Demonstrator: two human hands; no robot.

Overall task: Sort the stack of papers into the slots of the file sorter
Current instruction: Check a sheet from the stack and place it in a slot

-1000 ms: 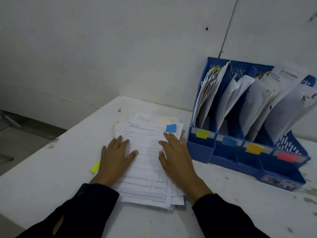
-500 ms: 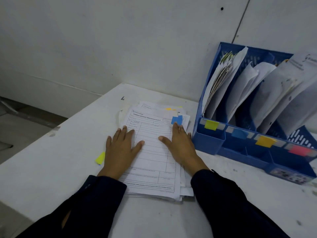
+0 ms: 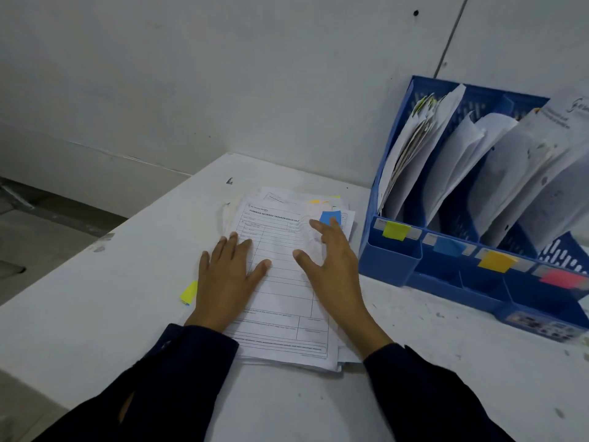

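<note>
A stack of printed papers [image 3: 280,301] lies on the white table, its top sheet a form with a blue sticky tab [image 3: 330,216] at the far right corner. My left hand [image 3: 228,275] rests flat on the stack's left side, fingers spread. Over the stack's right side my right hand [image 3: 331,266] is spread, fingertips by the blue tab; the top sheet is rippled under them. The blue file sorter [image 3: 395,269] stands to the right against the wall. Its slots hold leaning papers and carry yellow, blue, orange and pink tabs along the front.
A loose yellow sticky tab [image 3: 188,292] lies on the white table [image 3: 95,330] just left of my left hand. The table's left edge drops to the floor. The wall stands close behind the stack and sorter.
My right hand has lifted and spread its fingers near the blue tab, and the top sheet now ripples beneath them. My left hand stays flat. The view has shifted slightly.
</note>
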